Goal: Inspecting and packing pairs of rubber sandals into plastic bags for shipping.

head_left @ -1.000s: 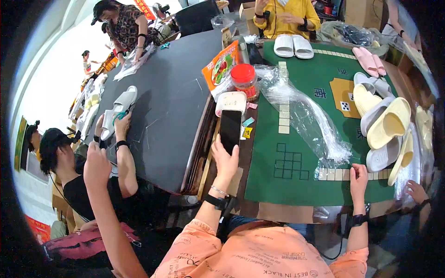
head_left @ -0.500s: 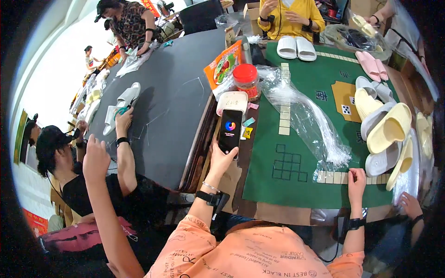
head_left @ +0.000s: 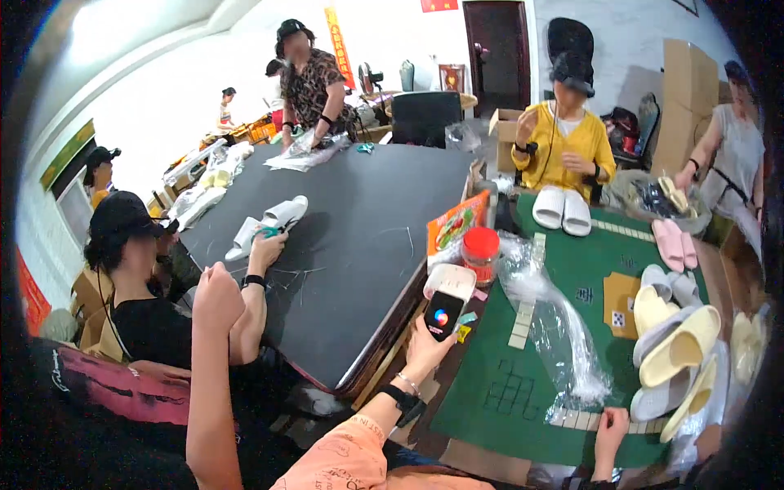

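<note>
My left hand (head_left: 429, 351) is wrapped round a black smartphone (head_left: 442, 314) with a colourful round logo lit on its dark screen. The phone is over the table edge, in front of a white tub (head_left: 449, 282). My right hand (head_left: 611, 431) rests with curled fingers on the near part of the green mat (head_left: 482, 384). It is beside the gathered end of a clear plastic bag bundle (head_left: 563, 327); whether anything is between its fingers is hidden. To its right lies a pile of yellow and grey slippers (head_left: 678, 351).
A red-lidded jar (head_left: 480, 249) and an orange packet (head_left: 457, 220) stand behind the tub. White slippers (head_left: 562, 211) and pink slippers (head_left: 674, 243) lie farther back. On the dark table, a co-worker's hand (head_left: 268, 249) holds green-handled scissors by grey slippers (head_left: 273, 224). Another person's raised forearm (head_left: 214, 384) is at left.
The view has tilted up, showing more of the room, so everything sits lower. My left hand still holds the phone; my right hand stays by the plastic bundle.
</note>
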A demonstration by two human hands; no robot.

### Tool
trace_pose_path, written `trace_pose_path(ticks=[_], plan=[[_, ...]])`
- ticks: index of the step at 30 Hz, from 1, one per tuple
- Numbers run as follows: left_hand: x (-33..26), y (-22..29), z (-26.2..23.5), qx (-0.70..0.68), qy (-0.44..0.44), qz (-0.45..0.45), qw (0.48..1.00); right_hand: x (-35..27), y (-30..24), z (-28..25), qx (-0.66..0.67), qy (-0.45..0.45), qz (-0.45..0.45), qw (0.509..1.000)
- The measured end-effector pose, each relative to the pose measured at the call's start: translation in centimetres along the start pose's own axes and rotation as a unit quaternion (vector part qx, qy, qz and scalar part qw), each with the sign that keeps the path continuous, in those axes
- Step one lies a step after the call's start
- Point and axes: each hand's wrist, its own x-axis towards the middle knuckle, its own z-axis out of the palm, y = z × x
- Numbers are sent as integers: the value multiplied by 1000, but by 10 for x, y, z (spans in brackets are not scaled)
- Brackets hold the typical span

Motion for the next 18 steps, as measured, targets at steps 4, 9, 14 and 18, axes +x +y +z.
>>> trace_pose_path(ticks=[4,9,14,18], plan=[[-1,2,-5,6,18,-2,1000,4,1,6,-72,32,-72,994],[4,-4,-2,31,9,-22,999,3,13,9,-58,41,-89,994],[-19,20,2,163,99,175,966,2,26,9,-24,38,-86,995],[-68,52,25,68,-109,323,938,8,6,2,-51,22,-52,997]])
